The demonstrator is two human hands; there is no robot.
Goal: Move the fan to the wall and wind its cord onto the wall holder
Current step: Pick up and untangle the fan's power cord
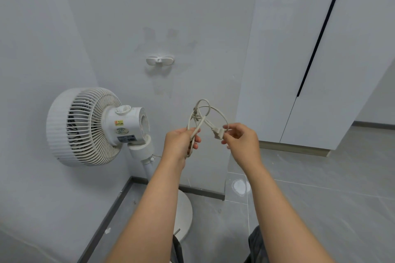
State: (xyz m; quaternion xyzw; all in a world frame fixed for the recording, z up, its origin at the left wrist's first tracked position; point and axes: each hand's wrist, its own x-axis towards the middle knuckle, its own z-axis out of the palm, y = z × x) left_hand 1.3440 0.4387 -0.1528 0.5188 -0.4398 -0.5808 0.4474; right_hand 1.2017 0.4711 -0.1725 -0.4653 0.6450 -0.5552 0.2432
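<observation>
A white standing fan [85, 126] stands in the corner against the wall, its round base [183, 218] on the floor partly behind my left forearm. Its cream cord [202, 116] is gathered in a few loose loops held up in front of the wall. My left hand [181, 145] is shut around the bundled loops. My right hand [241, 141] pinches the plug [218, 133] at the cord's end. The white wall holder [159, 60], with two flat wings, is mounted on the wall above the hands and carries nothing.
A tall white cabinet [310, 49] with a dark vertical handle gap stands to the right. Dark skirting [111, 205] runs along the wall's foot. Grey floor tiles [320, 198] spread to the right.
</observation>
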